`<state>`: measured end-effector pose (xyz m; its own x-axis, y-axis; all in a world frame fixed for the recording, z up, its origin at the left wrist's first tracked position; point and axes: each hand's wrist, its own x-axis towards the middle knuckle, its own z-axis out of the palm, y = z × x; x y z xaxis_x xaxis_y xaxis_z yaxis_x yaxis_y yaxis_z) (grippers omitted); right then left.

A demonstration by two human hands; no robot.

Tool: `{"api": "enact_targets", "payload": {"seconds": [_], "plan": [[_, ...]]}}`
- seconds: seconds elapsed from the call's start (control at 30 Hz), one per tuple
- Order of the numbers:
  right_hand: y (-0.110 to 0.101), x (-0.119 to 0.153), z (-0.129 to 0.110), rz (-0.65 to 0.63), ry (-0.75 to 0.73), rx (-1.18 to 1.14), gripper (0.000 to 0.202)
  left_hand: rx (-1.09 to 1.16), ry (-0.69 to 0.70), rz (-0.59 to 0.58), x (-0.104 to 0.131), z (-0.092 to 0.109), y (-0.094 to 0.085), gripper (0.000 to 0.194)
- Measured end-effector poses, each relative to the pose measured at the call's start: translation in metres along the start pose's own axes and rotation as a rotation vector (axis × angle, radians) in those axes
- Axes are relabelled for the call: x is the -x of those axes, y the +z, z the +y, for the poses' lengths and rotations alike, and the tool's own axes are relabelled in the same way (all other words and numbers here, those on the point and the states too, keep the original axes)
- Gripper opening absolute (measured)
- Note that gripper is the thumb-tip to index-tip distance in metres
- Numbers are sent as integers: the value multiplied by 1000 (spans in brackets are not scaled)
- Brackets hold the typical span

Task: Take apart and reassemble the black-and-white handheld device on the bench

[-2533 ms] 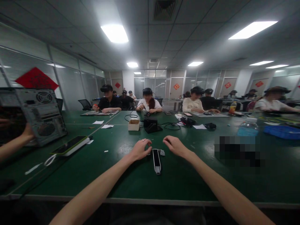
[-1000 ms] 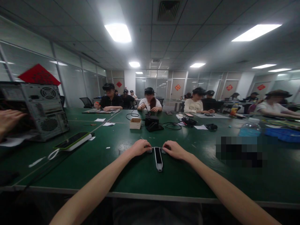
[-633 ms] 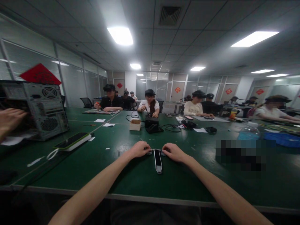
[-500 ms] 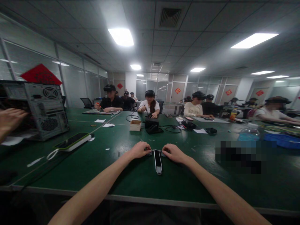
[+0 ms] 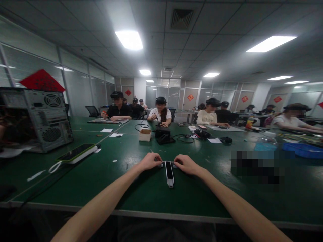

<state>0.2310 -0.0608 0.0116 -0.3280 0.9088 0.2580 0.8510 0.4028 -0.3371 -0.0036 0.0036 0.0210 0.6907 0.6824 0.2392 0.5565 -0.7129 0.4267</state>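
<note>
A slim white-framed device with a dark top [image 5: 169, 174] lies lengthwise on the green table [image 5: 141, 198] in front of me. At its far end, my left hand [image 5: 150, 161] pinches a small part sticking out on the left side. My right hand [image 5: 186, 164] is closed in the same way on a small part at the right side. The fingers cover most of these small parts, so their shape is hard to make out.
A computer case [image 5: 47, 121] and a phone on a white power bank [image 5: 77, 153] are at left. Beyond my hands are a small box [image 5: 145, 135] and a black case [image 5: 164, 134]. A blue tray [image 5: 304, 150] is at right. People sit across the table.
The other person's hand at the computer case on the left has drawn out of view. The view has shifted slightly; my hands keep their place at the device.
</note>
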Motion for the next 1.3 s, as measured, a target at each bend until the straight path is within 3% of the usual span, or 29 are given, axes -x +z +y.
{"api": "enact_targets", "payload": {"seconds": [0.43, 0.77, 1.3], "plan": [[3, -2, 4, 19, -21, 17, 24, -3, -72, -119, -2, 0, -5, 22], [2, -1, 4, 11, -19, 2, 25, 55, -32, -19, -1, -5, -1, 15], [4, -2, 6, 26, -39, 26, 24, 23, -19, -24, -1, -2, -1, 20]]}}
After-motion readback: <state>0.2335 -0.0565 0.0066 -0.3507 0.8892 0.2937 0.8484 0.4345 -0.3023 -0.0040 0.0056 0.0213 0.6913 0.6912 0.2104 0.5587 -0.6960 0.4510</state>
